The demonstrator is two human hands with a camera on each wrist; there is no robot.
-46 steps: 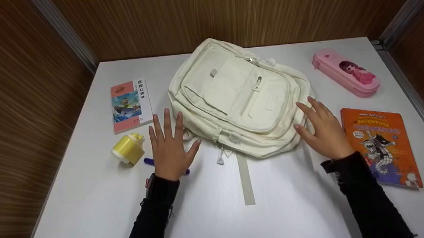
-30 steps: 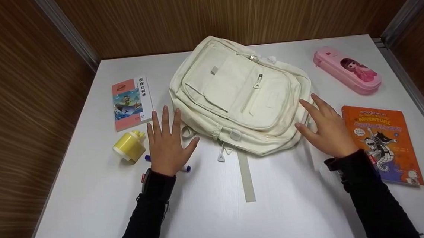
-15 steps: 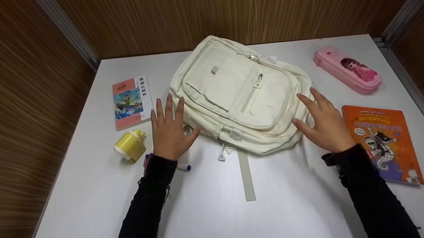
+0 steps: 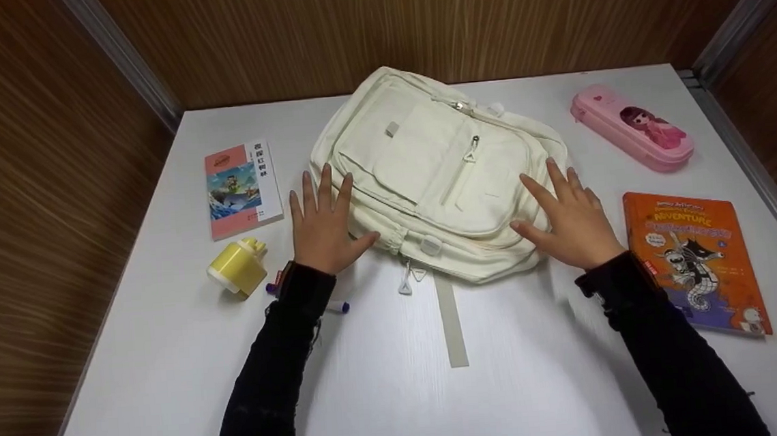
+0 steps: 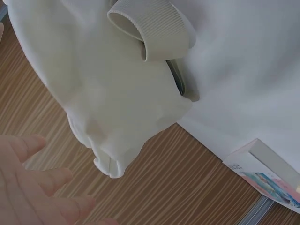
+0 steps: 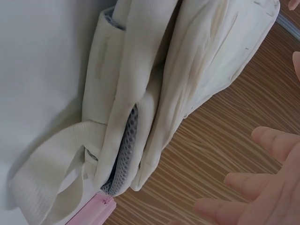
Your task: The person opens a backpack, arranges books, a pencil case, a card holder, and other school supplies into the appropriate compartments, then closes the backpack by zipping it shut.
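Note:
A cream backpack (image 4: 426, 167) lies tilted on the white table with its front pockets and zips upward. My left hand (image 4: 327, 234), fingers spread, is over its lower left side in the head view. Over the right side is my right hand (image 4: 572, 224), its fingers apart and fairly straight. Both hands hold nothing. In the left wrist view, a gap shows between my fingers and the bag's side (image 5: 103, 89). The right wrist view likewise shows my fingers apart from the bag (image 6: 201, 65), whose grey mesh padding and a webbing loop are visible.
On the left are a pink-and-white book (image 4: 239, 191), a yellow-and-white container (image 4: 238, 266) and a marker (image 4: 339, 307) partly hidden by my left wrist. To the right lie a pink pencil case (image 4: 635, 129) and an orange book (image 4: 695, 258). A tape strip (image 4: 452, 330) marks the table.
My left hand has moved forward and slightly right, over the bag's edge. My right hand has shifted left and slightly forward over the bag. The backpack stays where it was.

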